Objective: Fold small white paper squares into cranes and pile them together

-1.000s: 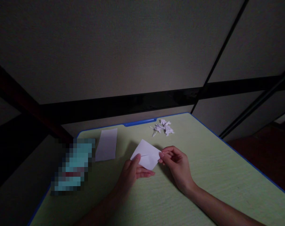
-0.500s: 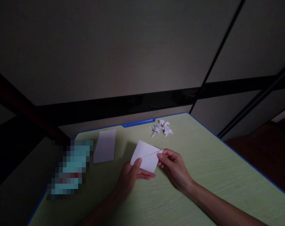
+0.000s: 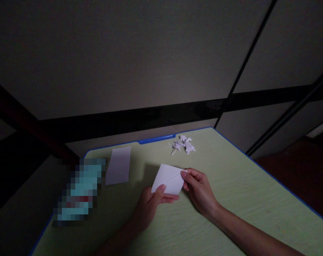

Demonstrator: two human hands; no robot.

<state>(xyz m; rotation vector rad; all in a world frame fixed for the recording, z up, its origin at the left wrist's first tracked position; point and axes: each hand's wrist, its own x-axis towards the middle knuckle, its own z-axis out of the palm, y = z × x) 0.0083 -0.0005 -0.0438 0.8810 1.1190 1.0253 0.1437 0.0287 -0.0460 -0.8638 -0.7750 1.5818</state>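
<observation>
Above the table I hold a white sheet of paper (image 3: 168,176) with a diagonal line across it, one half lying over the other like a folded flap. My left hand (image 3: 153,201) grips its lower left part, thumb on top and fingers underneath. At the right corner my right hand (image 3: 197,183) pinches the paper between thumb and fingers. Beyond the hands lies a small cluster of folded white paper figures (image 3: 188,146). The underside of the held paper is hidden.
A stack or sheet of white paper (image 3: 118,165) lies on the table's left side. Beside it a pixelated turquoise item (image 3: 80,188) rests near the left edge. The pale green table (image 3: 230,199) has a blue rim and a blue tray groove (image 3: 157,139) at the back, against a panelled wall.
The held paper has turned slightly and shifted a little to the right and down. My left hand has moved slightly right with it; the right hand stays nearly in place.
</observation>
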